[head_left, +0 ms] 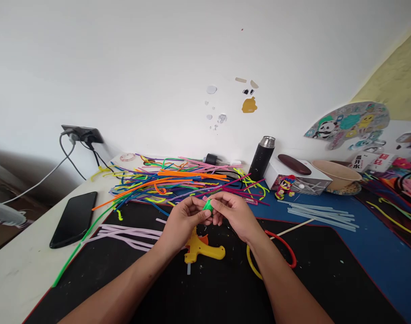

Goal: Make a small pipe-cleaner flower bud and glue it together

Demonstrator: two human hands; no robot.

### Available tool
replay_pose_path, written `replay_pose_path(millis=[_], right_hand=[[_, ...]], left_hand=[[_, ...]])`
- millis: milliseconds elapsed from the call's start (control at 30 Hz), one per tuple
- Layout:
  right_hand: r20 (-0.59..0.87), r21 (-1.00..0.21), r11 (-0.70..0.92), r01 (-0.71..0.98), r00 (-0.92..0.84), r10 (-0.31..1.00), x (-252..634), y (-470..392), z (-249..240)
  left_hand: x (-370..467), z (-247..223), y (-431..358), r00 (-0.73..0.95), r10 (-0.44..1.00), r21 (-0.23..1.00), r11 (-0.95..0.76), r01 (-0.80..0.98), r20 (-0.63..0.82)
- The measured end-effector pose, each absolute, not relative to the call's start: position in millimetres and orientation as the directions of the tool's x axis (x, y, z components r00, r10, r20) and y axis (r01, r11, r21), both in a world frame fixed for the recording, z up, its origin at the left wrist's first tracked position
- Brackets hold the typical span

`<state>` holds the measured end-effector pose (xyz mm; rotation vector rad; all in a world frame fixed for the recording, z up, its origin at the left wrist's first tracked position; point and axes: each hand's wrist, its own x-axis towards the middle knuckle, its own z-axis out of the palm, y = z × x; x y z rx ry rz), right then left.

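Between the fingertips of both hands is a small bright green piece (208, 205), too small to name for sure, with a bit of pink at its upper end. My left hand (183, 218) pinches it from the left with thumb and fingers. From the right, my right hand (234, 211) has its thumb and fingertips closed on it. Just below the hands a yellow glue gun (205, 250) lies on the black mat (205, 292), a clear glue stick poking from its end. My right forearm partly covers red and yellow curved handles (291, 254).
Many coloured pipe cleaners (178, 176) pile along the wall, with pale lilac ones (124, 235) at left. A phone (73, 219) lies further left. Behind, right, stand a black flask (262, 158), a white box (305, 182), a small figurine (285, 186), a bowl (338, 173) and glue sticks (323, 214).
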<state>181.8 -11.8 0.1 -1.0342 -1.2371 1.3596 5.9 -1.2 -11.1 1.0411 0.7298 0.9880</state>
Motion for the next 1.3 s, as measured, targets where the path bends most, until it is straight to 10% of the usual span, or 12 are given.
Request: replay_pose_path(millis=[1300], right_hand=[[-0.029, -0.959, -0.060, -0.277, -0.113, 0.993, 171.7, -15.0, -1.4]], left_hand=[[8.3, -13.6, -0.2, 0.311, 0.950, 0.920, 0.114, -0.374, 0.009]])
